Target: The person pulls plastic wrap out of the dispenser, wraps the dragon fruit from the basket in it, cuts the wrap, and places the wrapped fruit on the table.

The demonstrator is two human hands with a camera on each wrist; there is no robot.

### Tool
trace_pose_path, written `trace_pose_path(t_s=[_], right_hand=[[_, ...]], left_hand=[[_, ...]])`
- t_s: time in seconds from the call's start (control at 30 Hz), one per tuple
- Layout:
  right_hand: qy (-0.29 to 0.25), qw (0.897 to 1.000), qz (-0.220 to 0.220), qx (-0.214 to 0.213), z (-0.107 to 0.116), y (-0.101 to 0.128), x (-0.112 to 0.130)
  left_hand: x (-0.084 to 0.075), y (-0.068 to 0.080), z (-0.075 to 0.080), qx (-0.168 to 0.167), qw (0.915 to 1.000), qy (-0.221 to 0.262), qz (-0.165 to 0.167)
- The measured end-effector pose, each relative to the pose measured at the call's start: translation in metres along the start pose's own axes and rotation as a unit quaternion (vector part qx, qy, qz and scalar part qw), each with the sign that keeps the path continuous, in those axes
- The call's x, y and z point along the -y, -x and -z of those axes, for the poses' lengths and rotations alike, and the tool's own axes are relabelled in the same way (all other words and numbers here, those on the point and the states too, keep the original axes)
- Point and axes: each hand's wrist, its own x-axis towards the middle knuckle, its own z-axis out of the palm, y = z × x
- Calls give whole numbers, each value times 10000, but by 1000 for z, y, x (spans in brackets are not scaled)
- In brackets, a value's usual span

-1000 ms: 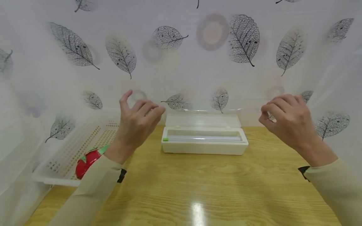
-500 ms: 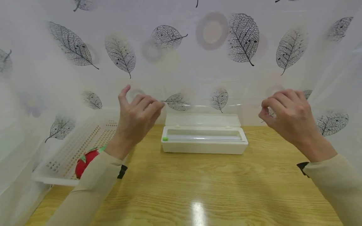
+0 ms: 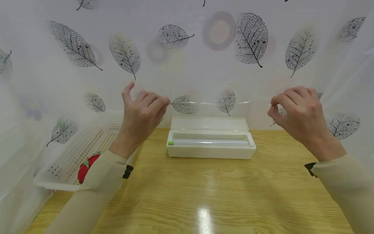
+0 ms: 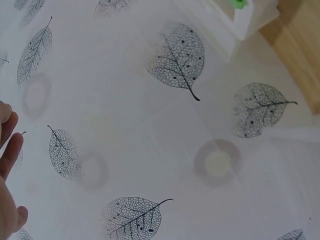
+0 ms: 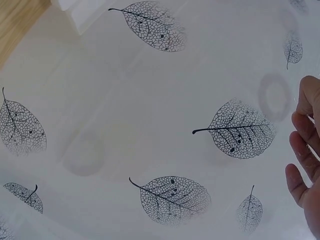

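Note:
My left hand and right hand are raised on either side of a white cling film box. Between them stretches clear cling film, seen mostly as a glinting edge above the box. Each hand pinches one end of it between thumb and fingers. The box's lid stands up at the back, and the film roll shows inside. A green slider sits at its left end. Fingers of the left hand and right hand appear at the wrist views' edges.
At the left stands a white perforated basket holding a red thing with green tips, partly behind my left sleeve. A leaf-printed sheet hangs behind the wooden table.
Both hands have risen, and the film's glinting edge has moved up with them, farther above the box. The box and basket have stayed in place.

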Motion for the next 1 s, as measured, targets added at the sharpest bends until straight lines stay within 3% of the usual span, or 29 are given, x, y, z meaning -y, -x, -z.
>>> trace_pose_path(t_s=[0.27,0.67,0.9,1.0], right_hand=[[101,9999,-1,134,-3,-8,-5],[82,9995,-233,182,-13,-15,-12],[235,9977,-120,620,-14,-23,-19],[221,9981,-178,550,-19,-27,-21]], left_hand=[[5,-5,-3,24,9999,-8,146],[16,-16,-11,436,9982,-57,412],[26,-24,-19,553,9963,53,651],[31,-27,-23,572,9956,71,735]])
